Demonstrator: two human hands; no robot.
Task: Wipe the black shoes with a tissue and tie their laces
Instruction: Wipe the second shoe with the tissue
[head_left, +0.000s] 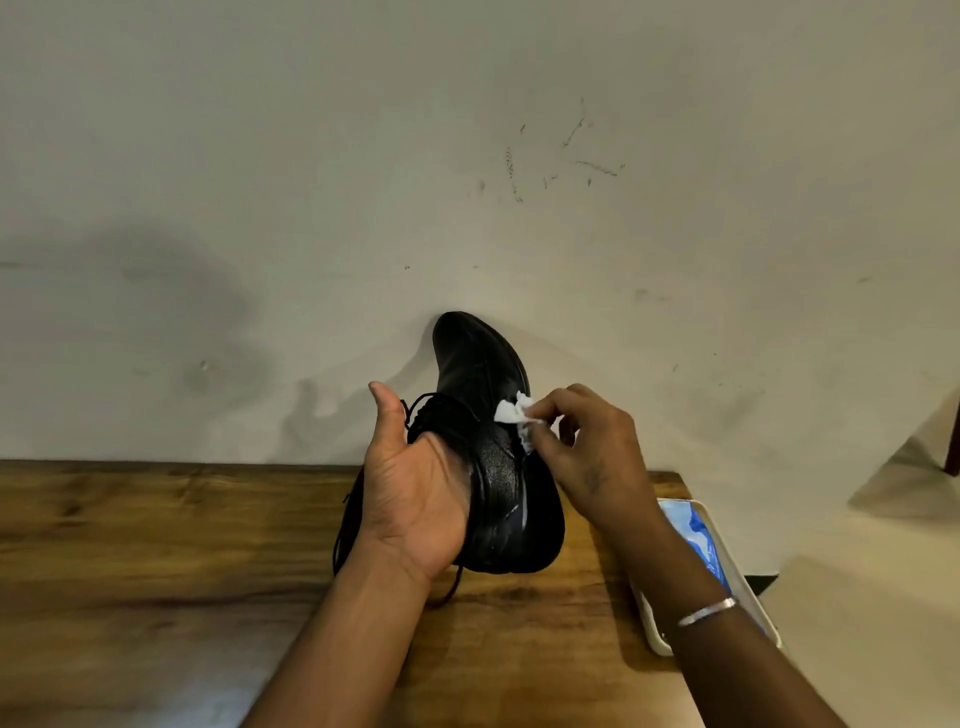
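tissue (514, 415) pinched in R fingertips (535, 410), on shoe (483, 374)

Black shoe (483, 364): glossy leather, one in view. Raised above the surface (156, 545), toe up toward the wall, heel low, held by the left hand (415, 499) with its fingers hidden by the shoe.
Laces (345, 519): black, untied, hanging loose beside the shoe.
Tissue (511, 413): small, white, crumpled, pinched by the right hand (592, 447), touching the shoe's side.

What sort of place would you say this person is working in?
Probably a plain room at home: a wooden table against a scuffed pale wall, and a phone lying at its edge.
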